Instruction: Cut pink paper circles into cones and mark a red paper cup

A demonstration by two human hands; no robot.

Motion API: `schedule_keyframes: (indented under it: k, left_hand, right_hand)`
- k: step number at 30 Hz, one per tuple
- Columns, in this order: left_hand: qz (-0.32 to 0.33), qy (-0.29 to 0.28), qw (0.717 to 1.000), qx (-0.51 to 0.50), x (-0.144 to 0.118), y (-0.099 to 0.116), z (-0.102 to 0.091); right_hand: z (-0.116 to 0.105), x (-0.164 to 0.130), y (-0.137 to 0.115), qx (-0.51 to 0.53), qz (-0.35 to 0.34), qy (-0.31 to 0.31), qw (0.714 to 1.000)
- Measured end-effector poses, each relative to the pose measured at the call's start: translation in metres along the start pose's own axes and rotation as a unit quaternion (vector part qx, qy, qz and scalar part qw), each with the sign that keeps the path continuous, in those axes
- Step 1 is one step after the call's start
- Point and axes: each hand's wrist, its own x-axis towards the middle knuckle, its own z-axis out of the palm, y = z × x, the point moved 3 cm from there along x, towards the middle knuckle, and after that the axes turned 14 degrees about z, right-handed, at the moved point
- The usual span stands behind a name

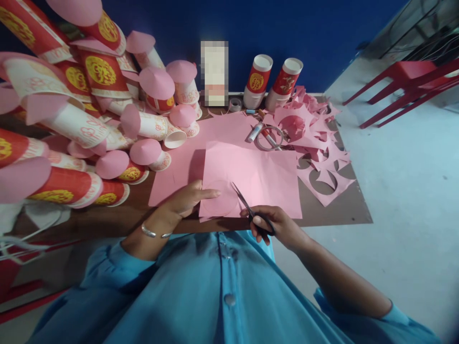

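Note:
My left hand (pixel 188 197) grips the left edge of a pink paper sheet (pixel 258 177), thumb on top and the other fingers mostly hidden beneath. A faint round outline shows on the sheet near that thumb. My right hand (pixel 274 224) is closed around the black handles of a pair of scissors (pixel 244 198). The blades point up and left over the lower part of the sheet, close to the outline's right side. Whether they are cutting through the paper I cannot tell. More pink paper (pixel 179 165) lies flat on the table underneath.
Paper cups with pink cone tops (pixel 157 82) crowd the left side. Pink offcuts (pixel 319 143) with round holes pile up on the right. Behind the sheet are a ring (pixel 283 138), a glue stick (pixel 254 132), clear tape (pixel 235 104) and two cup stacks (pixel 258 79). A red stool (pixel 409 79) stands right.

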Motion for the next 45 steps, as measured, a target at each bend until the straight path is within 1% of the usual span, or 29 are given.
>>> schedule_keyframes:
  k: [3, 6, 8, 13, 17, 19, 22, 25, 31, 35, 45]
  left_hand:
    - [-0.012, 0.023, 1.000, -0.004, 0.000, 0.001, -0.001]
    - [-0.017, 0.024, 1.000, 0.000, -0.001, 0.004, 0.001]
    - [-0.016, 0.032, 0.999, 0.022, -0.001, 0.004, 0.002]
    - [0.002, 0.132, 0.985, 0.113, -0.002, -0.006, -0.009]
    - [0.032, 0.186, 0.977, 0.097, -0.002, -0.014, -0.016]
    - [0.030, 0.200, 0.977, 0.072, -0.002, -0.015, -0.016]
    - [0.028, 0.203, 0.978, 0.047, -0.002, -0.014, -0.014]
    - [0.031, 0.208, 0.976, 0.052, -0.002, -0.012, -0.012]
    - [0.017, 0.215, 0.975, 0.045, -0.002, -0.009, -0.011]
    - [0.007, 0.204, 0.978, 0.029, -0.002, -0.007, -0.009]
    - [0.022, 0.216, 0.975, 0.037, -0.002, -0.008, -0.011]
  right_hand:
    - [0.000, -0.003, -0.004, -0.011, 0.003, 0.004, 1.000]
    - [-0.001, -0.004, -0.006, -0.012, 0.007, 0.005, 1.000]
    - [-0.001, -0.003, -0.006, -0.011, 0.005, 0.008, 1.000]
    - [0.000, 0.001, 0.000, 0.004, -0.010, 0.005, 1.000]
    - [0.001, 0.003, 0.007, 0.023, -0.012, -0.001, 1.000]
    - [0.002, 0.003, 0.009, 0.029, -0.015, -0.001, 0.999]
    - [0.002, 0.003, 0.010, 0.030, -0.021, -0.002, 0.999]
    - [0.002, 0.003, 0.010, 0.034, -0.025, -0.001, 0.999]
    - [0.003, 0.005, 0.012, 0.046, -0.027, -0.003, 0.999]
    - [0.002, 0.005, 0.011, 0.058, -0.031, -0.013, 0.998]
    - [0.000, 0.005, 0.012, 0.064, -0.025, -0.010, 0.998]
